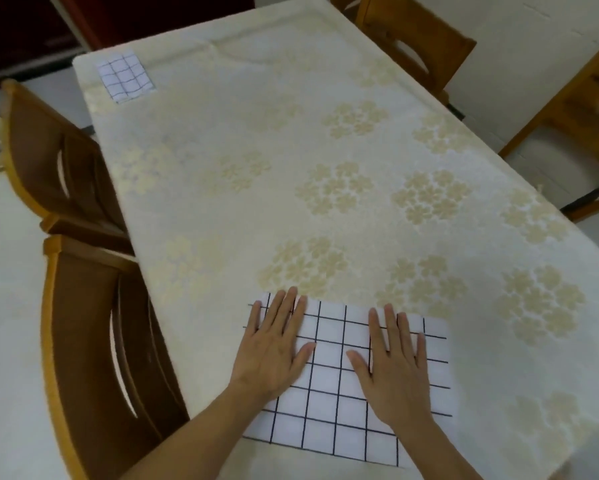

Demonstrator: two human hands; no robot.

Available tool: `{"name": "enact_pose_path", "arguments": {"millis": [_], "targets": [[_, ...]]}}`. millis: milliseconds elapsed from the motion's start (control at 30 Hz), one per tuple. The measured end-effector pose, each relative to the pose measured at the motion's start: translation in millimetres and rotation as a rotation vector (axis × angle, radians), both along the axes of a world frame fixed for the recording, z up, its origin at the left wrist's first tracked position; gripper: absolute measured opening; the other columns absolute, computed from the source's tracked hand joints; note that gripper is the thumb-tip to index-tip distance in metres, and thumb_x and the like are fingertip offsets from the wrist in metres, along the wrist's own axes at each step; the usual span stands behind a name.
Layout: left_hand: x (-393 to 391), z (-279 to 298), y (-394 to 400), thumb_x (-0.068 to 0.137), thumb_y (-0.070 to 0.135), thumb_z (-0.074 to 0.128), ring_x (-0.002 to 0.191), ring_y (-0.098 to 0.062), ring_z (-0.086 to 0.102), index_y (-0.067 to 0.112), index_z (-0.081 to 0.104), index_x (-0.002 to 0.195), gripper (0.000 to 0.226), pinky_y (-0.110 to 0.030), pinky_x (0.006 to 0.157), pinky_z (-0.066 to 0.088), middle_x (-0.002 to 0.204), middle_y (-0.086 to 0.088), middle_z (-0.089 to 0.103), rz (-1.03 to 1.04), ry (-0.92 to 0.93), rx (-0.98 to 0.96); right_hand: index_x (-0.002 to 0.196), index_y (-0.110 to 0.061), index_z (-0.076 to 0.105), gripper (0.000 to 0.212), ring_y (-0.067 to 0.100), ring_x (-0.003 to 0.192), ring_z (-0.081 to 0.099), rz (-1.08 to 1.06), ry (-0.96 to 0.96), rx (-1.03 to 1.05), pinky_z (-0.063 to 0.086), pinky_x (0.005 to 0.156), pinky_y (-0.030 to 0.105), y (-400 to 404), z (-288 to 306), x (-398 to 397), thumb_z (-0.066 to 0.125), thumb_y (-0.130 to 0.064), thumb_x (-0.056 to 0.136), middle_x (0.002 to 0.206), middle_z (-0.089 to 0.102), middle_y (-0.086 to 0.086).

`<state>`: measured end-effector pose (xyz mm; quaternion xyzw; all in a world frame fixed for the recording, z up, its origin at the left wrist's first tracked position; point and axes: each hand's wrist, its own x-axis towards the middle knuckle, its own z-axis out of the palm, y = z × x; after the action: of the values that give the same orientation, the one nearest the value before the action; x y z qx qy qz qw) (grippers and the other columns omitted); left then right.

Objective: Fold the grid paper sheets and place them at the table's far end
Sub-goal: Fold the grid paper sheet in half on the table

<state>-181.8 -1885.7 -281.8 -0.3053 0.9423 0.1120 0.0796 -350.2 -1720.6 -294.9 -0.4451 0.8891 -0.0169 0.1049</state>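
A long counter (325,150) under a cream cloth with pale gold flower clusters runs from the near edge away to the far end. Wooden chairs stand around it — two on the left (94,341), others at the far right (415,39). At the near edge lies a white grid paper sheet (339,400) with black lines, flat on the cloth. The left hand (274,348) rests palm down on the sheet's far left part, its fingertips reaching just past the far edge; the right hand (393,365) lies palm down on the sheet's right half. Each grip is spread flat, fingers straight and apart, pressing the paper. A smaller folded grid sheet (125,76) sits at the far left corner — well apart from the hands.
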Motion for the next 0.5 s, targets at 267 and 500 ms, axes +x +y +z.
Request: {"name": "enact_pose_path", "arguments": {"millis": [267,500], "targets": [[46,30,50,0.097,0.050,0.025,0.151,-0.021,0.011,0.023,0.010,0.157,0.068,-0.048,0.122,0.013,0.164,0.000,0.011,0.388,-0.014,-0.064,0.159,-0.023,0.013,0.067,0.026,0.153,0.007,0.443,-0.053,-0.155,0.013,0.122,0.055,-24,17,-18,0.020,-0.058,0.102,0.166,0.009,0.007],[75,30,93,0.087,0.047,0.034,0.135,-0.028,0.048,0.014,0.043,0.147,0.069,-0.050,0.103,0.046,0.149,-0.008,0.048,0.613,-0.137,0.035,0.158,-0.026,0.018,0.059,0.025,0.153,0.008,0.887,0.016,-0.044,0.022,0.117,0.054,-78,24,-14,0.021,-0.048,0.103,0.165,0.018,0.006]]}}
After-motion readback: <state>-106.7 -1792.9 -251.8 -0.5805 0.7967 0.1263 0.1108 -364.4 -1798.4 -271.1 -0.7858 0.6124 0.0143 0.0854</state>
